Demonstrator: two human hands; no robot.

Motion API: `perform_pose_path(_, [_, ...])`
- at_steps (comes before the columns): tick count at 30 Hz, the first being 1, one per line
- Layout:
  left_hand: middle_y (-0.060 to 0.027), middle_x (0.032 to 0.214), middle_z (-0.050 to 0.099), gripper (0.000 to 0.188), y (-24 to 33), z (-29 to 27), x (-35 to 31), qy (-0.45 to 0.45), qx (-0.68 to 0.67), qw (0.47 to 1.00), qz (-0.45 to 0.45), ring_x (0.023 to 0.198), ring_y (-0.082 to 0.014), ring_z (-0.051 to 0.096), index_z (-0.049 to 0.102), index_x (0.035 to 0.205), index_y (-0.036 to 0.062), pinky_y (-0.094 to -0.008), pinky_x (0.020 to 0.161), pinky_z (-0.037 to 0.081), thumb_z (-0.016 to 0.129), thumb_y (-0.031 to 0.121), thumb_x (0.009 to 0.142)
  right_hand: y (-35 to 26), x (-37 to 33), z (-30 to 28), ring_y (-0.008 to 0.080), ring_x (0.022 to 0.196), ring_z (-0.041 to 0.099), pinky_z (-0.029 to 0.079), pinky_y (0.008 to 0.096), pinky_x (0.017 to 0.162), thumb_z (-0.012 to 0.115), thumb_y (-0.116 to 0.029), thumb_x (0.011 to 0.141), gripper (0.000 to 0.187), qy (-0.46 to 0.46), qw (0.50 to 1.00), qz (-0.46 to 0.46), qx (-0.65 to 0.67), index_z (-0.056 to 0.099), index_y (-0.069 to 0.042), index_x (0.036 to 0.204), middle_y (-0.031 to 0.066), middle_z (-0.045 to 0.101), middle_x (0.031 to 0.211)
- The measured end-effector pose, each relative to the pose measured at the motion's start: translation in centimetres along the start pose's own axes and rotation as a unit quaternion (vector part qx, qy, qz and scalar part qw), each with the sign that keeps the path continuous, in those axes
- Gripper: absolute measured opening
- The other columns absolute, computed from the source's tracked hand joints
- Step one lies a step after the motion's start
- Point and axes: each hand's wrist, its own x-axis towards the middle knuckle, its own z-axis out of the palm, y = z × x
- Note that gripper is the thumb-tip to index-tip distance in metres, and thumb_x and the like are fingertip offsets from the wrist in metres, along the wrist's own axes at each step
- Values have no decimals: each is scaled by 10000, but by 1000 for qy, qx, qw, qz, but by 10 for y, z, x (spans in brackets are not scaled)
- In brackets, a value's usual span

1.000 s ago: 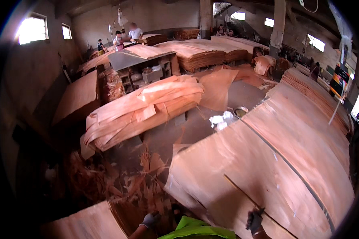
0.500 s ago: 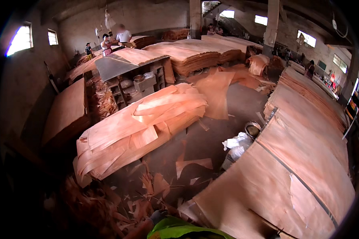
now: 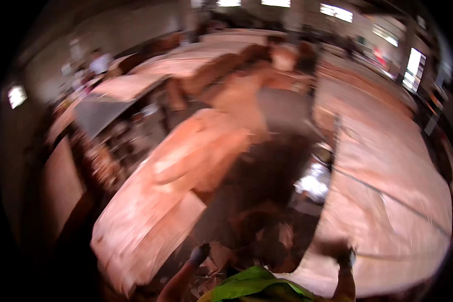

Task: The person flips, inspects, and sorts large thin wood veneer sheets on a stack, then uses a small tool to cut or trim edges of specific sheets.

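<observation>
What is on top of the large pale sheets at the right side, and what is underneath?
A long dark strip lies across the pale sheets; the right hand shows over their near part. What lies underneath is covered from view.

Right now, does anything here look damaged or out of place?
Yes: torn-looking wood scraps litter the floor, and the central stack looks untidy, its upper sheets overlapping crookedly. Motion blur hides finer details.

Dim wall (image 3: 121,27) — bright windows (image 3: 336,12)
</observation>
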Motion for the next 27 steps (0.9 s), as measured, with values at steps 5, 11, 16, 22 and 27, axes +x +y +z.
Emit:
perform_pose_path(5, [-178,917,642,239,5,9,143,-19,-34,986,162,866,-358,609,608,1048,81,-445,749,491,524,190,854,-23,31,-20,330,1151,504,450,380,914,715,-408,690,849,23,952,271,138,325,-25,1340,219,467,1290])
perform_pose_path(11, [-170,852,639,280,198,27,321,-94,-140,924,344,787,-355,608,590,1085,46,-414,701,498,562,202,854,-75,35,-72,390,947,611,484,427,791,611,-470,754,594,128,729,570,357,519,44,1038,274,631,962])
perform_pose_path(16, [-172,939,640,374,381,44,381,-329,-229,903,153,801,-323,626,565,1144,11,-366,718,501,588,257,863,-70,17,-66,379,853,631,487,439,748,629,-434,747,497,130,707,593,362,540,-9,989,228,652,871])
perform_pose_path(22, [-233,1024,592,625,464,106,489,-186,10,890,417,945,-378,576,543,1127,13,-439,801,469,706,446,706,-54,34,-48,370,802,613,472,432,708,670,-422,768,510,224,609,667,368,523,-5,1020,202,617,838])
perform_pose_path(27, [-234,1269,445,844,543,157,531,-148,169,868,443,1096,-375,517,396,1284,18,-450,887,447,747,456,653,-31,45,-68,414,910,584,468,482,749,622,-423,795,516,222,613,728,212,468,-43,1107,221,546,1071])
